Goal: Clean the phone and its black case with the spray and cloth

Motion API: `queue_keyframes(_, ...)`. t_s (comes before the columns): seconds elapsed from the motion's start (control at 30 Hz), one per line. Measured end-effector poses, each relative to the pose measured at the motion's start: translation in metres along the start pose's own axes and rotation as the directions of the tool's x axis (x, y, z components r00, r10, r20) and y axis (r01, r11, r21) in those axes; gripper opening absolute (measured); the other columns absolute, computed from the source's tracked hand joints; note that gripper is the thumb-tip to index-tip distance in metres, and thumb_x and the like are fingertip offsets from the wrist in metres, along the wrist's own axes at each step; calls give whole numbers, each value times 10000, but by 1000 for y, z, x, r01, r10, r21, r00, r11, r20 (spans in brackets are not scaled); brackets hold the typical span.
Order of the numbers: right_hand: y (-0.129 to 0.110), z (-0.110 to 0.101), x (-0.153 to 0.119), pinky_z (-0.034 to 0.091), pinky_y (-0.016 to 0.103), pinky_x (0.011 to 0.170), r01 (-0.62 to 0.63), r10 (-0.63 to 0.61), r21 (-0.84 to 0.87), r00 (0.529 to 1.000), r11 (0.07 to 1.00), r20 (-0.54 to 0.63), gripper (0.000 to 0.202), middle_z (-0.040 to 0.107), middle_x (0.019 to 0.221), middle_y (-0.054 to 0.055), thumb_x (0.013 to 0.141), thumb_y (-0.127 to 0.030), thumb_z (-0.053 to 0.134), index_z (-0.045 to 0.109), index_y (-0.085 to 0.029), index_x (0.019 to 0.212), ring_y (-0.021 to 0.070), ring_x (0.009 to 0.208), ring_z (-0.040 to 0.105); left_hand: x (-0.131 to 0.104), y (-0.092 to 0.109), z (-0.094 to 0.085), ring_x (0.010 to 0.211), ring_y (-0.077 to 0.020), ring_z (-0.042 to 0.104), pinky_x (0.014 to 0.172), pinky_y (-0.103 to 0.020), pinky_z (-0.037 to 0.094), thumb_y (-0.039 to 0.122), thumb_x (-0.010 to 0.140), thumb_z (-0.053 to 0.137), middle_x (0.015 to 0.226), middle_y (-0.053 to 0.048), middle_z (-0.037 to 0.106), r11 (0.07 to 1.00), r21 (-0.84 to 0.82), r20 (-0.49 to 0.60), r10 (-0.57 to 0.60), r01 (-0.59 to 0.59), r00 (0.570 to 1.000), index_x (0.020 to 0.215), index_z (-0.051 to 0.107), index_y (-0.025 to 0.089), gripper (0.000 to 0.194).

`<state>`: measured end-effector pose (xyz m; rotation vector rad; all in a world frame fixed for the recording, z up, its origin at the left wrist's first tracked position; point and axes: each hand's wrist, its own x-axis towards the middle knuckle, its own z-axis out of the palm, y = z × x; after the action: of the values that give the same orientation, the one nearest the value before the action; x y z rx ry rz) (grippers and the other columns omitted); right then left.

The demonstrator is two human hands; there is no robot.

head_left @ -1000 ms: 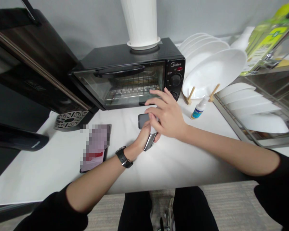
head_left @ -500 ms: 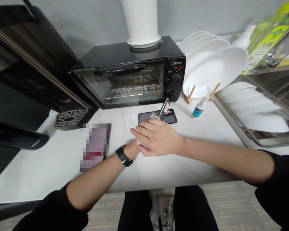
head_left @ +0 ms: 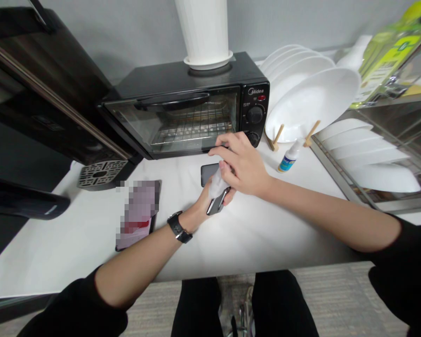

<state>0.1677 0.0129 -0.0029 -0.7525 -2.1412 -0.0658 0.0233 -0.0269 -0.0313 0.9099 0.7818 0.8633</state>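
In my left hand (head_left: 204, 202) is a slim dark phone (head_left: 214, 207) with a shiny edge, mostly covered by my other hand and a wipe. My right hand (head_left: 247, 166) lies over it, thumb and bent fingers pinching a crumpled white wipe (head_left: 218, 186) against the phone's upper part. Behind the hands a dark grey phone (head_left: 208, 174) rests flat on the counter, partly hidden. To the left lies another phone (head_left: 140, 210), its face pixelated. A small white spray bottle (head_left: 288, 159) with a blue label stands right of my right hand.
A black toaster oven (head_left: 182, 98) backs the white counter (head_left: 87, 229), with a white pot (head_left: 205, 32) on top. White plates (head_left: 312, 103) stand in a wooden rack at right, beside a dish rack (head_left: 358, 192) with bowls. A dark drinks machine (head_left: 49, 93) occupies the left.
My right hand has moved up and away from me with the wipe, uncovering the near end of the held phone. The left hand has stayed nearly in place.
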Motion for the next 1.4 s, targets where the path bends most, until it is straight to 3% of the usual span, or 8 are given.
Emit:
queue_keyframes(0.1, -1, 2, -2, 466, 381, 851, -193, 220, 244, 971, 950, -90, 227, 605, 1045, 72, 967, -265, 421, 616, -213, 1070, 221, 939, 569, 1, 2, 3, 341, -62, 362, 373, -204, 246, 589, 797, 657, 442, 56, 449, 998, 55, 99, 26, -31, 995, 691, 534, 189, 432)
queue_keyframes(0.23, -4, 2, -2, 386, 298, 648, -386, 496, 479, 859, 789, -125, 118, 558, 776, -26, 916, -242, 450, 567, -237, 904, 151, 664, 486, -1, 4, 5, 341, -73, 385, 379, -212, 258, 491, 799, 610, 426, 46, 457, 987, 163, 67, -8, -3, 998, 709, 552, 182, 327)
queue_keyframes(0.4, -2, 1, 3, 350, 292, 597, -478, 626, 642, 780, 599, -4, 255, 525, 609, -28, 863, -250, 464, 571, -220, 633, 138, 596, 473, -1, 5, 7, 322, -72, 364, 378, -225, 233, 512, 848, 596, 423, 52, 446, 978, 204, 51, 40, -49, 998, 728, 540, 187, 351)
queue_keyframes(0.63, 8, 5, 4, 369, 315, 541, -591, 689, 696, 699, 407, 191, 676, 469, 512, -3, 959, -768, 314, 412, -260, 523, 157, 532, 447, 3, 2, 2, 314, -82, 384, 370, -229, 247, 567, 850, 619, 458, 50, 467, 986, 160, 74, 44, -55, 996, 758, 550, 185, 399)
queue_keyframes(0.77, 5, 3, 3, 335, 322, 552, -567, 647, 586, 757, 579, 93, 726, 411, 484, -11, 979, -792, 230, 369, -261, 505, 146, 513, 414, 2, 0, 1, 314, -77, 374, 371, -217, 249, 567, 857, 621, 447, 50, 447, 989, 130, 102, 55, -68, 993, 730, 546, 183, 412)
queue_keyframes(0.97, 2, -9, 5, 243, 335, 557, -483, 500, 242, 866, 842, -9, 601, 358, 488, -19, 1035, -579, 292, 350, -257, 531, 137, 485, 365, -2, 5, 4, 339, -64, 362, 374, -227, 225, 621, 832, 616, 496, 32, 478, 991, 133, 155, -2, -19, 988, 694, 527, 185, 466)
queue_keyframes(1.27, 0, -21, 11, 247, 356, 594, -292, 295, 95, 955, 952, -16, 398, 391, 547, -11, 998, -330, 348, 294, -254, 611, 149, 539, 401, -3, 6, 3, 330, -90, 361, 374, -238, 223, 665, 822, 594, 404, 38, 439, 985, 172, 148, -17, -9, 989, 703, 541, 194, 489)
queue_keyframes(1.4, -5, -18, 9, 303, 366, 608, -129, 129, -70, 992, 989, 7, 378, 534, 644, 29, 964, -281, 408, 434, -236, 590, 169, 618, 472, -2, 4, 3, 331, -84, 365, 379, -221, 254, 654, 863, 583, 406, 41, 449, 982, 186, 91, 20, -36, 996, 678, 530, 200, 492)
